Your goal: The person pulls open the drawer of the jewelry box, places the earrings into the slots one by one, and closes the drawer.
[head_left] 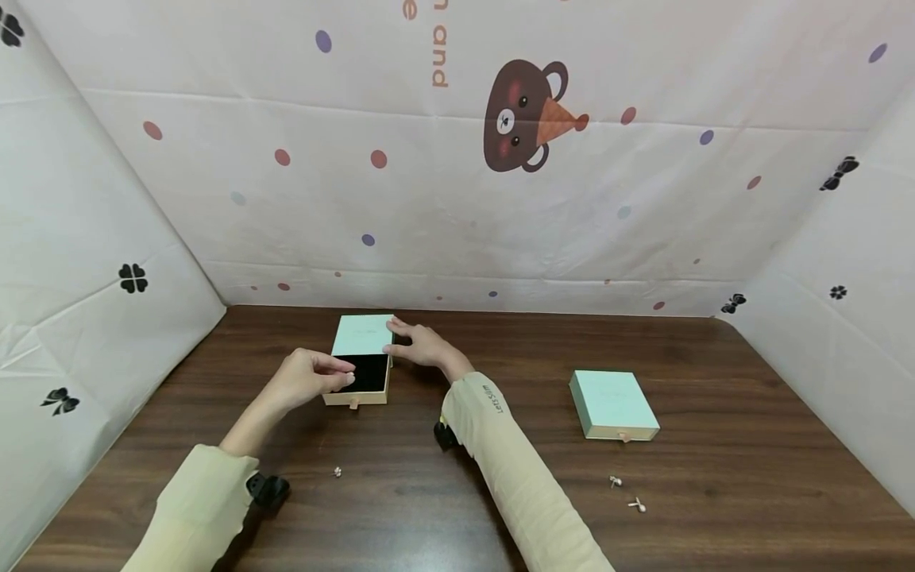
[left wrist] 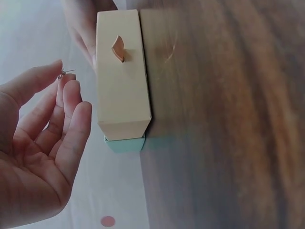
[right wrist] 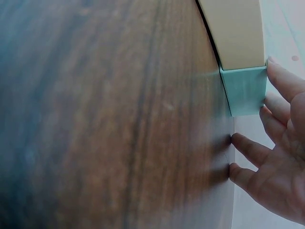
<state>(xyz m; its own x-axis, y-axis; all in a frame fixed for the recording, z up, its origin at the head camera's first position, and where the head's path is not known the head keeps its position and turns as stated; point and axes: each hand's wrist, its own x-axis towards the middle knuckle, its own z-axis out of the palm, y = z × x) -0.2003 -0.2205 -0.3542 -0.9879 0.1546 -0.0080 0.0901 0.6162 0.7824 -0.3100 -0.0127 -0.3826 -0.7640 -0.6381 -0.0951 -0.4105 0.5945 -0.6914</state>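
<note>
A mint-green drawer box (head_left: 362,335) lies at the back left of the table, its cream drawer (head_left: 370,398) pulled out toward me and showing a black lining (head_left: 370,370). Over the drawer's left side, my left hand (head_left: 303,376) pinches a small stud earring (left wrist: 61,75) between thumb and fingertip; its thin post sticks out in the left wrist view. My right hand (head_left: 425,348) touches the right edge of the mint sleeve with thumb and fingertips, its fingers spread and fairly straight. A small ribbon tab (left wrist: 118,49) hangs on the drawer front.
A second mint box (head_left: 616,397), closed, sits on the right. In front of it lie two small earrings (head_left: 615,481), one with its post showing. Another small earring (head_left: 337,472) lies between my forearms. Patterned white sheets (head_left: 457,199) hang around the brown table (head_left: 486,508).
</note>
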